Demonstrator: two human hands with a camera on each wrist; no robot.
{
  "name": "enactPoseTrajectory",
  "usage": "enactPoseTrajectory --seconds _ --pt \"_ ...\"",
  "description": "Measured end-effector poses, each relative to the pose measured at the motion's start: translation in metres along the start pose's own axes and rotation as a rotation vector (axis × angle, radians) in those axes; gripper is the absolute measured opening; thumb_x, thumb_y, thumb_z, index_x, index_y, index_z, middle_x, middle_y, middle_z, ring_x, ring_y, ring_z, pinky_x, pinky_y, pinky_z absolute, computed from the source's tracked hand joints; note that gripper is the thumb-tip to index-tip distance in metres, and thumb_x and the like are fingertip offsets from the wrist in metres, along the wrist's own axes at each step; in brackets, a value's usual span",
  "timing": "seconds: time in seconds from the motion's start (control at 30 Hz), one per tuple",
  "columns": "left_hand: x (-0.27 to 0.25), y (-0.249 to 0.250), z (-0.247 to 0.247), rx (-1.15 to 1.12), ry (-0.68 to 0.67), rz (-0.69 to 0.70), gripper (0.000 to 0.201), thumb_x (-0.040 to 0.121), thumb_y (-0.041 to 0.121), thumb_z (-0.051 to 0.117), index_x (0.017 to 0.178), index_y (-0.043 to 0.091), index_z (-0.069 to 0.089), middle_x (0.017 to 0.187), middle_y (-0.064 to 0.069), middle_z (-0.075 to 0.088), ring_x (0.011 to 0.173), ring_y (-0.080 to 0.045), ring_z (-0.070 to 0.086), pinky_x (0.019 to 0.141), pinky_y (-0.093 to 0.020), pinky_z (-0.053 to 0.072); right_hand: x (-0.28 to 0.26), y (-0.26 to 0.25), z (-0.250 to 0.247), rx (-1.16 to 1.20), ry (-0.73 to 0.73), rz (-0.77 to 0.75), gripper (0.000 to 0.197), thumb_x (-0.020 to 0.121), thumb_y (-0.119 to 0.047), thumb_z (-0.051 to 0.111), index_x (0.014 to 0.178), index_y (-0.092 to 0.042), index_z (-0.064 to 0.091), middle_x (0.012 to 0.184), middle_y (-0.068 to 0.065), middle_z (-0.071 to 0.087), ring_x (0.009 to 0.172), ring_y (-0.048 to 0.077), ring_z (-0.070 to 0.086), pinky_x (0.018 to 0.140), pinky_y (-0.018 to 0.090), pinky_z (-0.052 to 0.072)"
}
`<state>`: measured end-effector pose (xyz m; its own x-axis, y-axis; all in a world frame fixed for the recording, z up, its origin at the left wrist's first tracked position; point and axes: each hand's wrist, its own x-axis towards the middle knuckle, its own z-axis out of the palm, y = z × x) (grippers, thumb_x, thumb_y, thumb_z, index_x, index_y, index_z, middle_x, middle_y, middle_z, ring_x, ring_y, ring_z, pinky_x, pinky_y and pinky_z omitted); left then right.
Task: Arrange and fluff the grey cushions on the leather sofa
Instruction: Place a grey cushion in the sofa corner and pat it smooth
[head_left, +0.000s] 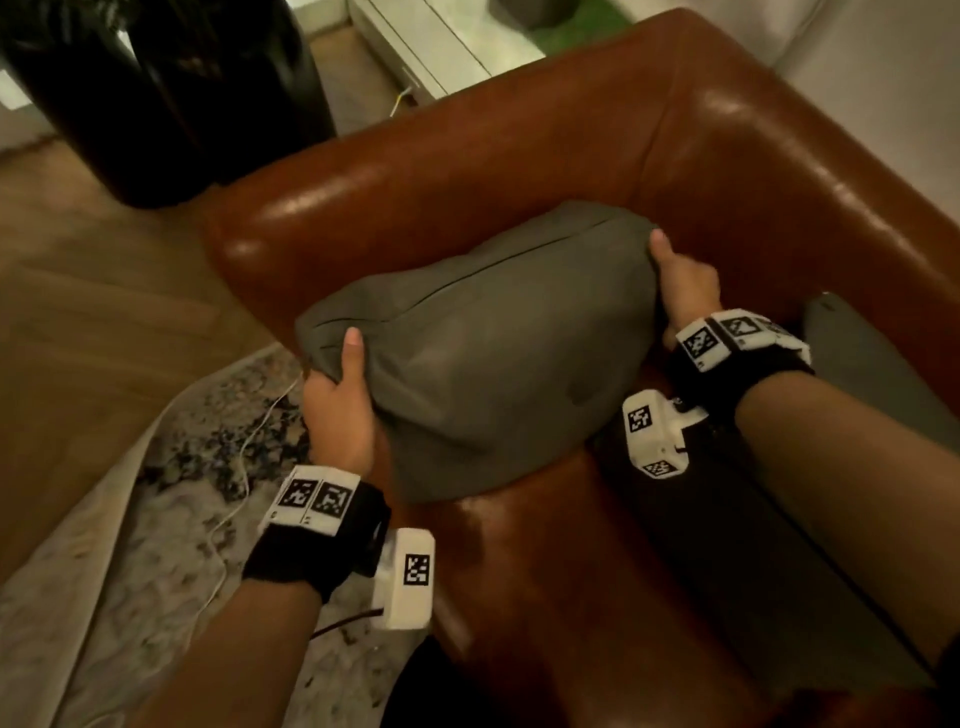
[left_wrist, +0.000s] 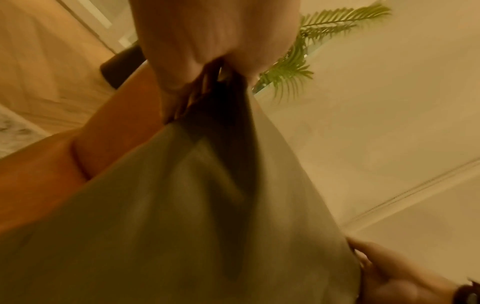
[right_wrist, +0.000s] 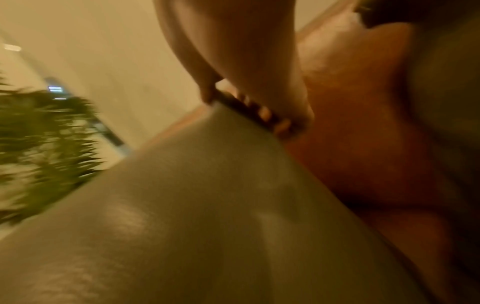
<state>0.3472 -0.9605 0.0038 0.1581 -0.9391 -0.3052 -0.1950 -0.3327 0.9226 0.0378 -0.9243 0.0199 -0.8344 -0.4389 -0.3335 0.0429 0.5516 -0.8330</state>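
Both hands grip the grey cushion (head_left: 483, 353) at opposite ends, left hand (head_left: 340, 410) and right hand (head_left: 685, 291), thumbs on top.

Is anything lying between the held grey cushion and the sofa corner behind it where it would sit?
Nothing visible does. The left hand and right hand grip opposite corners of the grey cushion, and the leather corner of the sofa behind it shows bare. A second grey cushion lies off to the right, apart.

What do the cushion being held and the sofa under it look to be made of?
Cushion: matte grey woven fabric, probably; it takes no shine, shows a stitched seam, and dents where the left hand and right hand grip it. Sofa: smooth glossy brown leather or a lookalike, with bright highlights.
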Motion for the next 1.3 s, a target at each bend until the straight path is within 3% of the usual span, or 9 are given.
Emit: enactPoseTrajectory --seconds 0.1,0.17,0.37,0.53,0.7,0.87,1.03,1.17,1.3 --pt "0.003 0.004 -0.013 0.152 0.109 0.150 0.052 0.097 0.043 0.047 0.065 0.003 0.052 0.065 -0.011 0.055 0.061 -0.021 0.053 0.055 -0.031 0.030 -0.003 -0.020 -0.006 -0.110 0.099 -0.346 0.029 0.092 -0.028 0.063 0.112 -0.009 0.070 0.098 0.000 0.068 0.093 0.009 0.062 0.081 0.011 0.045" --pt "0.008 0.001 -0.022 0.163 0.135 0.162 0.050 0.097 0.042 0.048 0.062 0.005 0.052 0.059 -0.004 0.051 0.055 -0.012 0.047 0.053 -0.031 0.028 -0.009 -0.017 -0.009 -0.099 0.078 -0.422 0.030 0.092 -0.025 0.065 0.116 -0.008 0.067 0.101 -0.003 0.065 0.093 0.006 0.061 0.085 0.013 0.046" --pt "0.029 -0.017 -0.018 0.057 0.102 -0.012 0.054 0.087 0.045 0.063 0.119 0.003 0.058 0.115 -0.013 0.064 0.106 -0.026 0.060 0.086 -0.034 0.047 -0.011 0.012 0.004 -0.122 0.077 -0.190 0.034 0.089 -0.031 0.068 0.115 -0.009 0.065 0.094 0.001 0.066 0.100 0.019 0.065 0.093 0.031 0.049" --pt "-0.020 0.003 -0.012 0.315 0.122 0.467 0.054 0.099 0.032 0.043 0.145 0.010 0.025 0.155 -0.010 0.021 0.144 -0.016 0.015 0.116 -0.029 0.015 -0.065 0.011 0.007 -0.234 0.077 -0.697 0.039 0.097 -0.023 0.054 0.133 -0.011 0.046 0.136 0.007 0.048 0.131 0.017 0.041 0.112 0.032 0.030" --pt "-0.070 -0.063 0.041 0.923 -0.324 0.958 0.060 0.095 0.025 0.041 0.149 0.011 0.020 0.158 -0.002 0.015 0.145 -0.026 0.011 0.118 -0.046 0.004 -0.110 0.079 0.046 -0.759 -0.294 -1.282 0.042 0.101 -0.027 0.036 0.141 -0.014 0.040 0.151 0.007 0.038 0.144 0.023 0.023 0.119 0.043 -0.001" --pt "-0.012 -0.071 0.050 1.136 -0.308 0.958 0.061 0.096 0.053 0.035 0.149 0.024 0.023 0.155 0.005 0.021 0.142 -0.025 0.018 0.116 -0.044 0.007 -0.068 0.075 0.073 -1.016 -0.248 -1.323 0.052 0.102 -0.040 0.033 0.151 -0.025 0.027 0.157 -0.001 0.024 0.145 0.019 0.021 0.119 0.044 0.002" --pt "0.055 -0.060 0.012 1.206 -0.110 0.892 0.065 0.094 0.064 0.020 0.151 0.035 0.005 0.157 0.006 0.005 0.146 -0.025 0.001 0.116 -0.047 -0.003 0.003 0.043 0.062 -0.970 -0.096 -0.985 0.054 0.102 -0.048 0.015 0.154 -0.033 0.012 0.163 -0.001 0.013 0.150 0.020 0.008 0.118 0.050 -0.004" --pt "0.032 -0.058 0.006 1.063 0.071 0.675 0.065 0.099 0.049 0.019 0.150 0.021 -0.011 0.158 -0.006 -0.004 0.146 -0.032 -0.003 0.117 -0.056 0.002 -0.002 0.055 0.043 -0.898 -0.050 -0.867 0.057 0.102 -0.046 0.009 0.155 -0.025 0.009 0.164 -0.001 0.010 0.150 0.018 -0.001 0.118 0.058 -0.004" --pt "-0.010 -0.050 0.057 1.016 -0.109 0.811 0.059 0.097 0.058 0.017 0.149 0.040 -0.004 0.159 -0.001 0.003 0.140 -0.050 -0.001 0.100 -0.079 0.001 -0.045 0.072 0.051 -0.856 -0.192 -1.003 0.057 0.100 -0.057 0.014 0.153 -0.039 0.007 0.161 -0.003 0.006 0.149 0.030 -0.003 0.110 0.069 -0.008"
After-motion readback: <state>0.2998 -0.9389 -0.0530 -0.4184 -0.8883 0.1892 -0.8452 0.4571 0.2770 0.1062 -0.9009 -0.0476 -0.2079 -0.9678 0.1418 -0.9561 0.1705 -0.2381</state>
